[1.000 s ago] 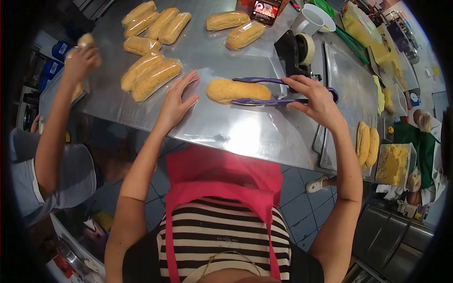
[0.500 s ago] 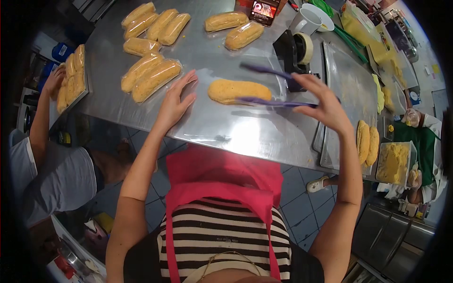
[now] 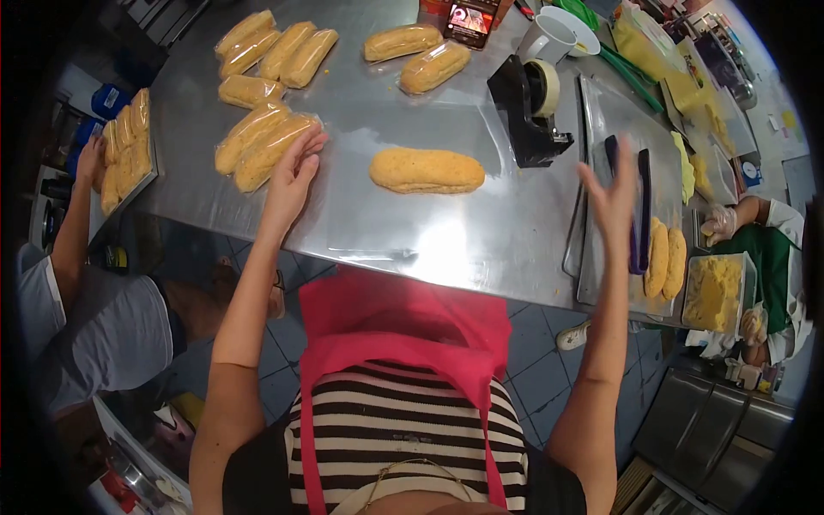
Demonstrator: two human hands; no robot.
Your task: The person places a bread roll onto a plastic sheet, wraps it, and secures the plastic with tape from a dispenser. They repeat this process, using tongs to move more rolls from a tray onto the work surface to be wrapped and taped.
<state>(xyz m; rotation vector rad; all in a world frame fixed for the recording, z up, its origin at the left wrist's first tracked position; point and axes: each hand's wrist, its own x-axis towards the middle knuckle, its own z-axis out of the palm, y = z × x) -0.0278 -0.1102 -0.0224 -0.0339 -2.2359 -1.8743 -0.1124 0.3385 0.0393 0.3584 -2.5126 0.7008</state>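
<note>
On the metal table in front of me, one unwrapped bread roll (image 3: 427,171) lies crosswise on a sheet of clear plastic film (image 3: 386,129). My left hand (image 3: 296,167) is open beside a pair of plastic-wrapped rolls (image 3: 273,154), its fingertips overlapping the nearer one. Over the metal tray (image 3: 592,249) on the right, my right hand (image 3: 613,193) is spread open and holds nothing. Purple tongs (image 3: 642,215) rest on that tray just beyond the right hand, pointing away from me. Two unwrapped rolls (image 3: 667,262) lie next to the tongs.
More wrapped rolls (image 3: 296,56) sit at the back left. A black tape dispenser (image 3: 528,120), a white mug (image 3: 546,41) and a phone (image 3: 470,21) stand at the back. At left, a person's hand (image 3: 88,159) touches a tray of rolls; at right, gloved hands flank a tub of yellow filling (image 3: 715,292).
My right hand has moved right and let go of the tongs, which now lie on the tray. My left hand has shifted left, away from the unwrapped roll to the wrapped ones.
</note>
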